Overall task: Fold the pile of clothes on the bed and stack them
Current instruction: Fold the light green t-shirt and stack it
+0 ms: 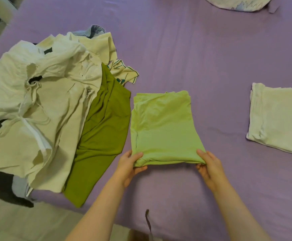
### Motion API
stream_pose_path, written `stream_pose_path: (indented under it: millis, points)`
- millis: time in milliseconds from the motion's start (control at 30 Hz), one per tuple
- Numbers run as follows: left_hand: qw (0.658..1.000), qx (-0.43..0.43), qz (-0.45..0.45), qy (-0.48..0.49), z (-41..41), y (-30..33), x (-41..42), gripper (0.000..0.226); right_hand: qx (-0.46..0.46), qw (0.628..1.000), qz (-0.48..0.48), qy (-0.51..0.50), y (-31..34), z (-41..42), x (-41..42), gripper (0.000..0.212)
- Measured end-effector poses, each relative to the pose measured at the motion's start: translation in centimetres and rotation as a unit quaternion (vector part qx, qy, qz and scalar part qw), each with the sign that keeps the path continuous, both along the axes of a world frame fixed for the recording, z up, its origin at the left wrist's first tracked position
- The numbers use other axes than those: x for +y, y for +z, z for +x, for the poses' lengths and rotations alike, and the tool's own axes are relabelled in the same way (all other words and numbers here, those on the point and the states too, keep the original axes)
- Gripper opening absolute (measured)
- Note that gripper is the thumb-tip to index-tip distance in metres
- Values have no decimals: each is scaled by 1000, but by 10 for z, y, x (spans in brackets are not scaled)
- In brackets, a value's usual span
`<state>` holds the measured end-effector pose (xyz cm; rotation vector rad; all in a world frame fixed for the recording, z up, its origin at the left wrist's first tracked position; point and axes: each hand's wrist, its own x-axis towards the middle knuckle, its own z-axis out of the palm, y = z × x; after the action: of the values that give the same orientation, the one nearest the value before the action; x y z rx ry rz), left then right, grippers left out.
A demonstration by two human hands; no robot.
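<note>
Right of the unfolded pile (42, 108), our left hand (129, 166) and right hand (208, 166) pinch the folded light-green shirt's (164, 129) near corners; next we'd guess stacking it onto the white folded garment (277, 119) further right.

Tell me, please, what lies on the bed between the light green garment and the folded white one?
Nothing but bare purple sheet separates the light green garment from the folded white garment, as the head view shows.

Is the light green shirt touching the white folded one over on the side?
Apart. The head view shows bare purple sheet between the light green shirt and the white folded one.
</note>
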<state>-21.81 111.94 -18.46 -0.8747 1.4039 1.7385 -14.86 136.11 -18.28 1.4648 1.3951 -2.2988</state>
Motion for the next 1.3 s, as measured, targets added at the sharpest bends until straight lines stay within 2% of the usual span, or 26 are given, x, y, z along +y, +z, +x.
stream_pose_path:
  millis: [133, 233, 333, 467, 600, 667, 733, 767, 800, 833, 867, 900, 933, 967, 1000, 1033, 1100, 1200, 1233, 1267, 1300]
  points:
    - [999, 8, -28, 45, 32, 15, -2, 52, -6, 999, -52, 11, 12, 27, 9, 18]
    - [995, 22, -13, 100, 30, 26, 3, 70, -8, 997, -71, -30, 17, 17, 13, 14]
    - [990, 27, 26, 135, 1, 34, 16, 55, 4, 994, -87, -72, 22, -15, 19, 18]
    - [983, 1, 76, 170, -62, 34, 35, 12, 10, 987, -141, -76, 23, -73, 27, 13]
    - [978, -9, 110, 176, -119, 21, 44, 15, 24, 983, -169, -72, 17, -128, 38, 13]
    - [987, -1, 85, 139, -136, 10, 49, 11, 25, 989, -136, -42, 5, -148, 35, 13]
    - [997, 49, 18, 59, -141, -5, 54, 15, 16, 999, -20, 45, -13, -155, 28, 38]
    - [995, 97, -32, -5, -139, -12, 56, 29, 4, 991, 73, 116, -22, -154, 23, 52]
    - [978, 162, -93, -93, -135, -19, 57, 47, -11, 960, 180, 213, -30, -150, 17, 60]
    - [939, 230, -161, -201, -130, -27, 58, 65, -32, 905, 286, 315, -40, -144, 12, 66]
    - [875, 293, -233, -308, -123, -36, 59, 76, -57, 837, 374, 396, -51, -138, 7, 69]
    - [797, 343, -305, -393, -115, -44, 60, 82, -83, 779, 430, 449, -61, -131, 3, 71]
    - [717, 372, -376, -455, -109, -53, 59, 83, -110, 745, 455, 476, -69, -127, -1, 72]
    - [649, 388, -433, -490, -104, -60, 58, 82, -134, 727, 466, 486, -75, -124, -5, 70]
    - [599, 400, -469, -511, -101, -67, 55, 77, -151, 712, 478, 491, -82, -123, -8, 69]
    - [564, 408, -489, -526, -100, -77, 51, 71, -165, 695, 493, 497, -88, -123, -12, 67]
    - [527, 385, -486, -581, -106, -94, 42, 71, -186, 663, 514, 511, -96, -128, -15, 66]
    - [515, 365, -459, -625, -113, -103, 39, 72, -196, 655, 500, 531, -94, -136, -12, 66]
    - [525, 378, -458, -609, -112, -100, 40, 71, -187, 668, 495, 524, -88, -138, -11, 66]
    - [551, 401, -458, -570, -110, -93, 41, 69, -166, 697, 492, 494, -83, -139, -9, 66]
    - [598, 424, -461, -501, -107, -85, 42, 65, -134, 742, 491, 436, -78, -139, -4, 66]
